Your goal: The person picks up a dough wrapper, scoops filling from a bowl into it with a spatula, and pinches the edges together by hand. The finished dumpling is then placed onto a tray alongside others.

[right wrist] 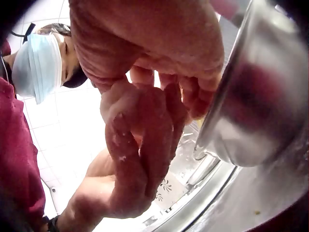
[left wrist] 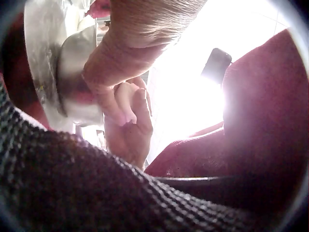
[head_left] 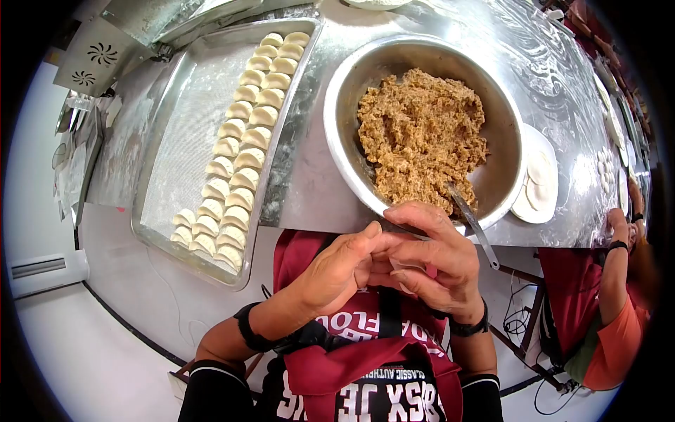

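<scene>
Both hands meet in front of the steel bowl (head_left: 337,151). The left hand (head_left: 337,271) and right hand (head_left: 439,264) pinch a pale piece of dough (left wrist: 127,100) between them, mostly hidden by their fingers. In the left wrist view, the left hand (left wrist: 140,41) comes from above and the right hand (left wrist: 129,142) cups the dough from below. Bent fingers of the left hand (right wrist: 140,140) lie under the right hand (right wrist: 149,38) in the right wrist view. Brown filling (head_left: 422,133) fills much of the bowl, with a metal utensil (head_left: 474,228) leaning on its rim.
A tray (head_left: 176,148) at the left carries rows of folded dumplings (head_left: 244,178). Right of the bowl, a white plate (head_left: 524,211) holds round wrappers (head_left: 540,186). Another person's arm (head_left: 615,274) rests by the table's right edge. Flour dusts the metal table (head_left: 302,190).
</scene>
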Demonstrator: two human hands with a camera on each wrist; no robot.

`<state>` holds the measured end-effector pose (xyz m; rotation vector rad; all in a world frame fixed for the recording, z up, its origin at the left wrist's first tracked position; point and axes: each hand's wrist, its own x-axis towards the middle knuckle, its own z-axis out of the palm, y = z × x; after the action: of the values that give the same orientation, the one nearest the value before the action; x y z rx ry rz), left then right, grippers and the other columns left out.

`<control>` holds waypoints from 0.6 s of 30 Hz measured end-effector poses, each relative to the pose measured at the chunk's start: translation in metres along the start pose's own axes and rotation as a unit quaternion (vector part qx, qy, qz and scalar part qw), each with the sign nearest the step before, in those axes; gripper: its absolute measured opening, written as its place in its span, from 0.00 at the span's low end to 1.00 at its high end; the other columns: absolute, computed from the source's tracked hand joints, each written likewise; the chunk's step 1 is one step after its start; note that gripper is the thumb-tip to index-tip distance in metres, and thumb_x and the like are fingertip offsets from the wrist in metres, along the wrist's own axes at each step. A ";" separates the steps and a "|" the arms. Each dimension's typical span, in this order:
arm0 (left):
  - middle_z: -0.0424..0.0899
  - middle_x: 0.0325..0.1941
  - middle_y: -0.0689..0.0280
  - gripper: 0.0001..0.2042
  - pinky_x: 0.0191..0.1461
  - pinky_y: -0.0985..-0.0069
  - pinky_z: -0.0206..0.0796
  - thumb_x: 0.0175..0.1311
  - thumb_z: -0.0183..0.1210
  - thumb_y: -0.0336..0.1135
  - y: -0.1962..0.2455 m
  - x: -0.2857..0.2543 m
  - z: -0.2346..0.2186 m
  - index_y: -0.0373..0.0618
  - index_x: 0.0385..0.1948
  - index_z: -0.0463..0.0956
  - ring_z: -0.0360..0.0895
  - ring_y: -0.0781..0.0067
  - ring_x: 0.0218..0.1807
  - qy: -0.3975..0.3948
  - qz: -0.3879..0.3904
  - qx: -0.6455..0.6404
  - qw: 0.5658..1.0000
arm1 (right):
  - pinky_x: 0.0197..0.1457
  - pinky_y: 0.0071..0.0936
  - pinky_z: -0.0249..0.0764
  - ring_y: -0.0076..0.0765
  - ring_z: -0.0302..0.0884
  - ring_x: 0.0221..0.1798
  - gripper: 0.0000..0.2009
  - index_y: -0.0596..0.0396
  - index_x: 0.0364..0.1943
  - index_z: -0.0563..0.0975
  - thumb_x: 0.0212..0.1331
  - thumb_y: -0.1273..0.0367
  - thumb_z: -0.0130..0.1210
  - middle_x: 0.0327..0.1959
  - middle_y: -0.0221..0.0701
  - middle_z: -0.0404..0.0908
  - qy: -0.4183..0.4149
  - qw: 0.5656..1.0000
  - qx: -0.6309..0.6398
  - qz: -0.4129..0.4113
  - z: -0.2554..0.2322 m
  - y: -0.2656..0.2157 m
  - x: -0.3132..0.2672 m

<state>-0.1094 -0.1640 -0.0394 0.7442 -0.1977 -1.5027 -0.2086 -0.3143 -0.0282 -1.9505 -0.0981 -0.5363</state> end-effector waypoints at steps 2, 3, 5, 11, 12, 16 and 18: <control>0.72 0.53 0.53 0.31 0.60 0.65 0.62 0.70 0.28 0.54 0.003 0.000 0.002 0.30 0.56 0.61 0.71 0.64 0.55 -0.006 -0.009 -0.012 1.000 | 0.54 0.38 0.66 0.49 0.72 0.51 0.09 0.58 0.31 0.78 0.44 0.73 0.62 0.47 0.45 0.75 0.011 1.000 0.011 0.019 0.001 0.001 -0.003; 0.72 0.53 0.53 0.31 0.60 0.65 0.62 0.70 0.28 0.54 0.002 0.001 0.003 0.29 0.56 0.61 0.71 0.63 0.55 -0.002 -0.006 -0.007 1.000 | 0.53 0.38 0.66 0.49 0.72 0.51 0.08 0.58 0.31 0.78 0.43 0.74 0.62 0.47 0.43 0.75 0.019 1.000 0.009 0.021 0.001 0.001 -0.004; 0.72 0.53 0.53 0.32 0.60 0.64 0.62 0.70 0.29 0.54 0.001 0.002 0.003 0.29 0.56 0.61 0.71 0.63 0.55 0.007 -0.001 0.004 1.000 | 0.53 0.37 0.66 0.47 0.72 0.50 0.08 0.57 0.30 0.78 0.42 0.76 0.61 0.46 0.40 0.76 0.035 0.999 0.005 0.024 0.003 0.001 -0.006; 0.70 0.54 0.53 0.32 0.61 0.65 0.61 0.69 0.30 0.54 0.004 0.002 0.007 0.29 0.56 0.60 0.70 0.63 0.56 0.004 0.002 0.012 1.000 | 0.52 0.35 0.68 0.45 0.73 0.50 0.08 0.59 0.29 0.77 0.42 0.77 0.61 0.46 0.40 0.76 0.060 0.998 -0.030 0.006 0.007 0.003 -0.007; 0.70 0.54 0.53 0.31 0.61 0.65 0.61 0.69 0.30 0.54 0.003 0.001 0.006 0.29 0.56 0.60 0.69 0.63 0.56 0.004 0.007 0.014 1.000 | 0.53 0.36 0.68 0.45 0.73 0.50 0.08 0.59 0.29 0.78 0.42 0.75 0.62 0.45 0.41 0.77 0.079 0.996 -0.006 0.037 0.009 -0.001 -0.005; 0.70 0.55 0.55 0.30 0.61 0.68 0.60 0.69 0.33 0.53 0.001 -0.001 0.000 0.29 0.56 0.60 0.69 0.64 0.57 -0.016 0.020 0.029 0.999 | 0.55 0.37 0.67 0.46 0.73 0.51 0.09 0.59 0.30 0.79 0.43 0.72 0.64 0.45 0.43 0.77 0.098 0.989 0.050 0.099 0.013 -0.014 -0.002; 0.70 0.54 0.55 0.29 0.60 0.69 0.62 0.70 0.34 0.51 0.000 -0.001 0.002 0.29 0.56 0.60 0.70 0.66 0.56 -0.017 0.025 0.035 0.999 | 0.54 0.35 0.68 0.45 0.73 0.51 0.10 0.59 0.31 0.79 0.42 0.72 0.64 0.46 0.43 0.76 0.070 0.995 0.051 0.056 0.010 -0.008 -0.005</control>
<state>-0.1099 -0.1640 -0.0378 0.7651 -0.2944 -1.4668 -0.2122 -0.3013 -0.0273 -1.8013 0.0708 -0.5798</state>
